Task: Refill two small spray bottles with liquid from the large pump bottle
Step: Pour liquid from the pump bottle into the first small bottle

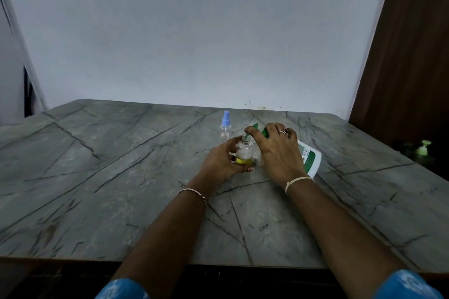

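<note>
Refill at surface [121, 177] centre.
Left grip [220, 161] wraps small bottle [244, 153] low, probably light and tippy; right grip [277, 150] curls round heavier pump bottle [309, 156] top, 3 o'clock; capped bottle [226, 126] at 11.

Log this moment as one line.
left hand grips uncapped small bottle | right hand tilts pump bottle, green spout at small bottle's mouth | yellow liquid low | blue-capped bottle stands behind
</note>
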Available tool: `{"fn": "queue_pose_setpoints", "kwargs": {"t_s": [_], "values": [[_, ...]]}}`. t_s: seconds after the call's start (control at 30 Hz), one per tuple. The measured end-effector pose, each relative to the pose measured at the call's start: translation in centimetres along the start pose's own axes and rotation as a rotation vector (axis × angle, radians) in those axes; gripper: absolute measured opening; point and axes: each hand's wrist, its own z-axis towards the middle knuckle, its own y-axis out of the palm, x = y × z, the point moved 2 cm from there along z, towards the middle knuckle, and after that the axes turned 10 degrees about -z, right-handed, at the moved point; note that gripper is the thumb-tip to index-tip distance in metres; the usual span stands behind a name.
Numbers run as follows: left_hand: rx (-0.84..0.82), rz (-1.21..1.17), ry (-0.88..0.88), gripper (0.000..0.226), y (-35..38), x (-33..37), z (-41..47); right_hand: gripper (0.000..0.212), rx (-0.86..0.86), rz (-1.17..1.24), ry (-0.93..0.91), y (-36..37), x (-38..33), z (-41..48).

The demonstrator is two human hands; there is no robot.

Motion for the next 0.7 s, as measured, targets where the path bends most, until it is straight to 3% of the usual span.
{"fn": "queue_pose_setpoints", "kwargs": {"t_s": [0.7], "values": [[0.003, 0.001, -0.01, 0.091, 0.03, -0.16, 0.09, 0.075, 0.023, 0.059, -0.007, 0.1, 0.18, -0.05]]}}
